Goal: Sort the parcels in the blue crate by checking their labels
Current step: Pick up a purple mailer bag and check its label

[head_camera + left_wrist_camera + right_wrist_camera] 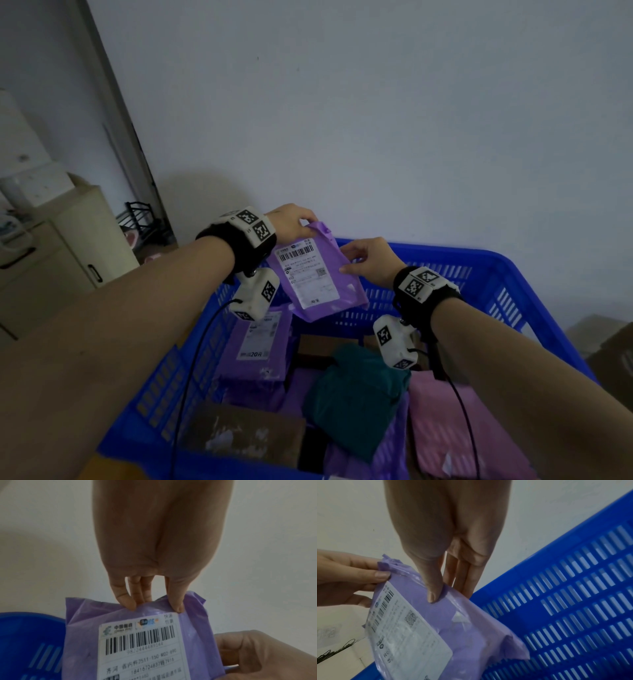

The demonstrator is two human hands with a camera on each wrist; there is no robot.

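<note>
A purple mailer parcel (337, 284) hangs above the far end of the blue crate (534, 274), its white label (306, 274) with a barcode facing me. My left hand (291, 222) pinches the parcel's top edge (154, 608) between thumb and fingers. My right hand (370, 260) pinches its right edge (447, 601), thumb on the front and fingers behind. The label (142, 646) fills the lower left wrist view. In the right wrist view the parcel (462, 628) hangs tilted before the crate wall (573, 608).
Inside the crate lie several parcels: a purple one with a label (257, 346), a dark green one (356, 394), a pink one (459, 431) and a brown box (246, 431). A cabinet (68, 246) stands left, cardboard boxes (613, 349) right, a wall behind.
</note>
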